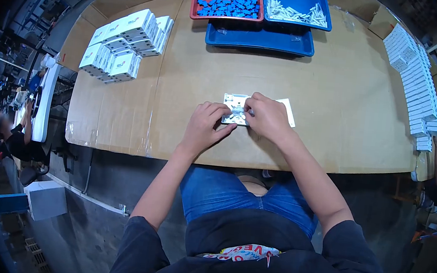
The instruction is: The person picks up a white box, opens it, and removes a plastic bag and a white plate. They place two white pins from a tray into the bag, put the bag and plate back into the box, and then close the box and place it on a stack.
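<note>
A small white square plastic housing [237,102] lies on the cardboard-covered table in front of me, its inner side with small parts facing up. My left hand [206,125] grips its left and near edge, fingers on top and thumb along the front. The fingertips of my right hand [267,116] are pinched together over the housing's right part; whatever they hold is hidden. Partly behind my right hand, a flat white cover-like piece [287,110] lies on the table.
Stacked white boxes [125,36] stand at the left, and long rows of white units [416,80] run along the right edge. At the back, a red tray [195,7] holds blue parts and a blue tray [325,6] holds white parts, above another blue tray [260,46]. Other people are at both sides.
</note>
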The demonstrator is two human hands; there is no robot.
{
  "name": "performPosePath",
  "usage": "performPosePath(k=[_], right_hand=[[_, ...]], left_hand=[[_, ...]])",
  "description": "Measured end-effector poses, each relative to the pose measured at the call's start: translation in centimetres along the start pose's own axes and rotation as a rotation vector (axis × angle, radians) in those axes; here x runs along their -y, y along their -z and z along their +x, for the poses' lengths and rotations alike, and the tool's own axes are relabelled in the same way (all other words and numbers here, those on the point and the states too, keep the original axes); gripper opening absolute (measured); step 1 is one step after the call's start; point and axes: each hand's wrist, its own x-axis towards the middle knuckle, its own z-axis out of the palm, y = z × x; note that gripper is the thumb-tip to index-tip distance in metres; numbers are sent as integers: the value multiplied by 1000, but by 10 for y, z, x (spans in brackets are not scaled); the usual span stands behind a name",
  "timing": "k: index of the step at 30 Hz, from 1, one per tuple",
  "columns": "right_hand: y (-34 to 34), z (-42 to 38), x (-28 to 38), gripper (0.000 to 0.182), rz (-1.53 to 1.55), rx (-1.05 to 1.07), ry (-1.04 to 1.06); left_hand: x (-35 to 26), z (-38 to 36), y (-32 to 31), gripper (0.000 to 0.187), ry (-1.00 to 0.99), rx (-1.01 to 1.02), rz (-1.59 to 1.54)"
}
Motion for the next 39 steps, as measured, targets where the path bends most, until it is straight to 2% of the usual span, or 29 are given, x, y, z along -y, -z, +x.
performPosePath(k=[5, 14, 17, 23, 26, 29, 32, 36, 37, 39], right_hand=[[-14, -1, 1, 10, -74, -73, -36], [-6, 0, 1, 10, -193, 2, 63], [-7, -2, 1, 10, -61, -42, 65], [10, 7, -3, 13, -200, 73, 193], [17, 13, -4, 13, -232, 231, 182], [22, 20, -5, 13, -199, 244, 178], [27, 30, -11, 13, -241, 338, 211], [55, 66, -10, 15, -175, 527, 168], [60, 82, -13, 17, -122, 507, 172], [71, 125, -22, 20, -18, 459, 187]], left_hand=[[1, -1, -2, 31, -3, -12, -2], [-2, -2, -2, 33, -15, -31, 22], [-3, -1, -1, 32, 31, -13, 11], [-9, 2, 3, 34, 37, 22, 21], [-13, 3, -1, 33, 61, 49, -3], [-16, 5, -3, 32, 131, 74, -18], [-22, 8, -11, 32, 115, -71, -35], [-25, 6, -16, 35, 205, -44, -51], [-22, 5, -17, 45, 208, -23, -39], [-21, 7, -18, 54, 237, -30, -53]])
